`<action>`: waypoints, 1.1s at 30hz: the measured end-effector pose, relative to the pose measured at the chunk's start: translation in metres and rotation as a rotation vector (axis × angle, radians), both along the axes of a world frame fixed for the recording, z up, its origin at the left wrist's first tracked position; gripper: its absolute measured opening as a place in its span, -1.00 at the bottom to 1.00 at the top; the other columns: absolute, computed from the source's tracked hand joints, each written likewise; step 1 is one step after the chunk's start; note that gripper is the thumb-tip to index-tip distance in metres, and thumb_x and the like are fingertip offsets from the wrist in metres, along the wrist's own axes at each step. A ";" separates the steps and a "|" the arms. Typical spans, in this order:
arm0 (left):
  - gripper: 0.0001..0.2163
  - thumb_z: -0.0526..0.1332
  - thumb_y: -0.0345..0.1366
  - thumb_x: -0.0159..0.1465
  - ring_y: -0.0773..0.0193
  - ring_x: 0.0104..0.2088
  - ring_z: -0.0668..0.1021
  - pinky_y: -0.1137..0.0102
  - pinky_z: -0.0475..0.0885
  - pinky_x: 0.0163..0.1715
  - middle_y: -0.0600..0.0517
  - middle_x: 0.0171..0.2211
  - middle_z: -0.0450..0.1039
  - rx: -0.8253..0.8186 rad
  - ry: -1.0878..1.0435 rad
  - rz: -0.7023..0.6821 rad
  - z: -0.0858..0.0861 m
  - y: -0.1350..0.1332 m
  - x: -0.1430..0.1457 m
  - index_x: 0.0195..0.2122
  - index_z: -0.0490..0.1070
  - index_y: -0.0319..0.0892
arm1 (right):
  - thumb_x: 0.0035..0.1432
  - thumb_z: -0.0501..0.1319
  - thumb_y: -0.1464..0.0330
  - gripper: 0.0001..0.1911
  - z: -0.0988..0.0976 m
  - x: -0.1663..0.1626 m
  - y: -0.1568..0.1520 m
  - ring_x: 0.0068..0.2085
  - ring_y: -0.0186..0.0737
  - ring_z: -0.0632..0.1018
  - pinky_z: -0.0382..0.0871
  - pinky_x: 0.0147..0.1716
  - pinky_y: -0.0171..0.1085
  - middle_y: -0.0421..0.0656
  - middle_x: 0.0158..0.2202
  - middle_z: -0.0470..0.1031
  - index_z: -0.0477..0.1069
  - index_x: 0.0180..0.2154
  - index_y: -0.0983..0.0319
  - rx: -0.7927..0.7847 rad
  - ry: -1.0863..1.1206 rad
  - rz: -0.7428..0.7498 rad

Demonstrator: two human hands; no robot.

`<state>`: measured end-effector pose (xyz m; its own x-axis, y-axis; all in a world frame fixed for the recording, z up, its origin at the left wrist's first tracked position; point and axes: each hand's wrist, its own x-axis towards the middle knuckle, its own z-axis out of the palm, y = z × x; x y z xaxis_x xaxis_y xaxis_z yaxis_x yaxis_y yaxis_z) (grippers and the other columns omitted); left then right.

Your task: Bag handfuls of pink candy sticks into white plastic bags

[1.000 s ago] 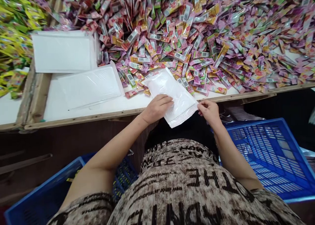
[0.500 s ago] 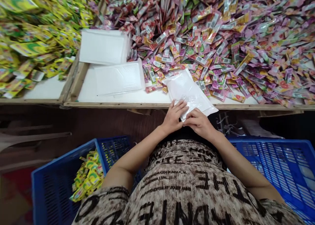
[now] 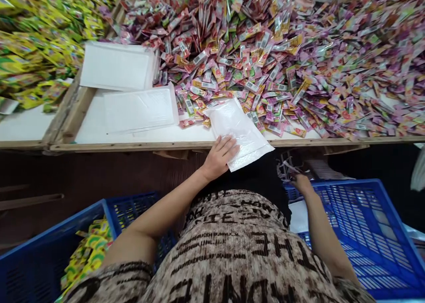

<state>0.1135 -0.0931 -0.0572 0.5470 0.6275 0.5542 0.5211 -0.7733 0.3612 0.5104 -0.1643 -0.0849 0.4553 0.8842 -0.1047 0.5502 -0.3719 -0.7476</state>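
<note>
Far left, from where I stood, yellow packets (image 3: 36, 40) were piled past a wooden divider (image 3: 75, 117); below them, a blue crate (image 3: 33, 263) held more of the same kind of yellow packaging (image 3: 88, 254). Right of the divider, on the table (image 3: 89, 130), stacked white envelopes (image 3: 116, 66) overlapped a flat white sleeve (image 3: 141, 110) lying closer to the front edge. Next came the left hand (image 3: 219, 157), fingers laid on top of a white mailer (image 3: 239, 124) near its lower-left edge; thumb hidden, so couldn't tell whether that grip pinched it or only pressed. Mailer lay slanted, upper end on the table beside the sachets, lower end sticking out over the wooden front edge. Pink and purple sachets (image 3: 265, 73) were heaped behind it and on to the right. Further right, the right hand (image 3: 301, 183) was well apart from the mailer, down at the rim of a second blue crate (image 3: 352, 205), dim and small; couldn't tell that grip. A white item (image 3: 299, 216) showed inside that crate, near the forearm.
</note>
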 end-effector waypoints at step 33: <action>-0.61 0.22 -0.12 0.29 0.36 -0.54 0.26 0.40 0.15 -0.44 0.14 -0.63 0.16 -0.394 -0.292 0.865 0.022 -0.001 -0.012 -0.61 0.19 -0.15 | -0.08 0.37 0.15 -0.69 0.067 -0.183 0.124 -0.51 -0.35 0.23 0.13 -0.45 -0.30 -0.34 -0.61 0.19 0.38 -0.43 0.22 0.093 0.131 0.368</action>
<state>0.1016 -0.0943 -0.0348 -0.3107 0.9141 0.2605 0.6987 0.0338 0.7146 0.3270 -0.0399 -0.0182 0.0943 0.9941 -0.0528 0.5319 -0.0952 -0.8414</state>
